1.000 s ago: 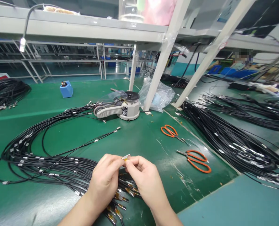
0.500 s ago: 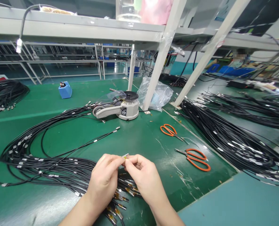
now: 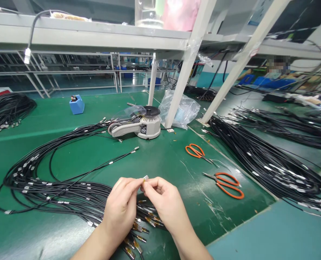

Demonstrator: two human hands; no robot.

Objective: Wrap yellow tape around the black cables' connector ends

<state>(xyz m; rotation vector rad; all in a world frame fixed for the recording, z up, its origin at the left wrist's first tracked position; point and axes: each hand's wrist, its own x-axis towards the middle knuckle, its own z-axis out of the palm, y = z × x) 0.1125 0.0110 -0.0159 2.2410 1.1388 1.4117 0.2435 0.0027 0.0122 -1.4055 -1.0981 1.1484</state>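
In the head view, the left hand (image 3: 121, 204) and the right hand (image 3: 163, 198) hold the connector (image 3: 146, 177) between them in a narrow pinch, above the surface (image 3: 160, 159), near the cables (image 3: 98, 189). Being small, it could slip if one pinch loosens.

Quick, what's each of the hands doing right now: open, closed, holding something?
Left hand: closed, pinching the small silver connector.
Right hand: closed, pinching the same connector from the other side.
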